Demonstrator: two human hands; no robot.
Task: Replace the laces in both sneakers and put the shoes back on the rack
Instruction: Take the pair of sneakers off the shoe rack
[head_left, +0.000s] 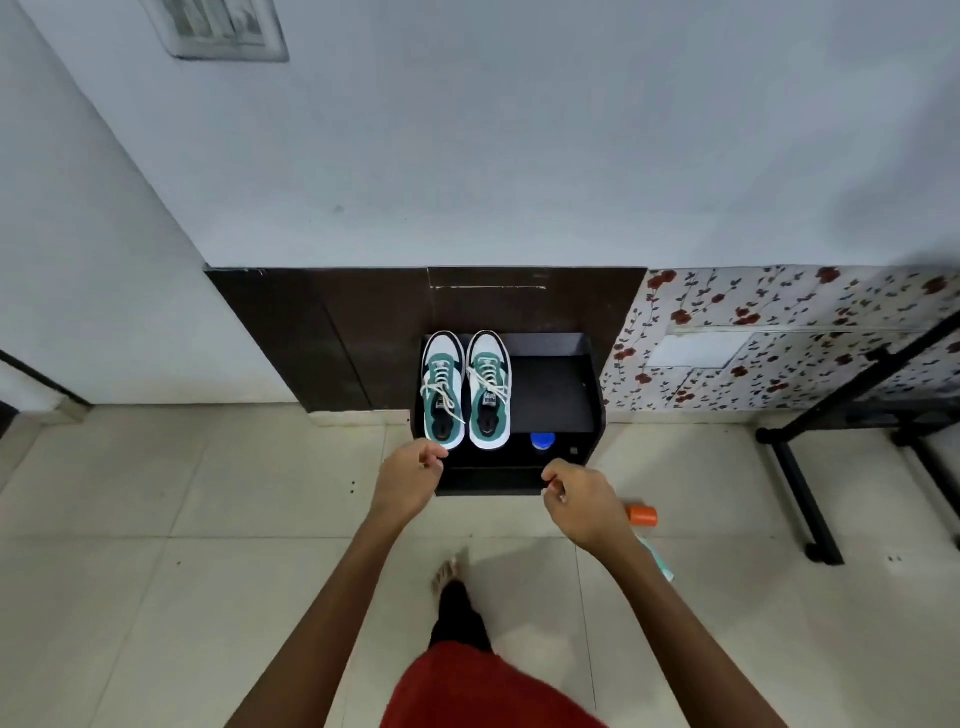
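Two white and teal sneakers stand side by side, toes to the wall, on the top shelf of a low black rack (553, 395). The left sneaker (443, 391) and the right sneaker (489, 391) both carry cream laces, with loose ends trailing over their sides. My left hand (410, 480) hovers just below the left sneaker's heel, fingers curled, nothing in it. My right hand (582, 501) hangs in front of the rack's lower edge, fingers curled in and holding nothing.
A blue-lidded jar (543, 441) sits on the rack's lower shelf. An orange cylinder (643, 515) and a pale teal item (657, 558) lie on the tiled floor at right. A black metal stand (800, 467) occupies the right side. My bare foot (449, 571) is stepping toward the rack.
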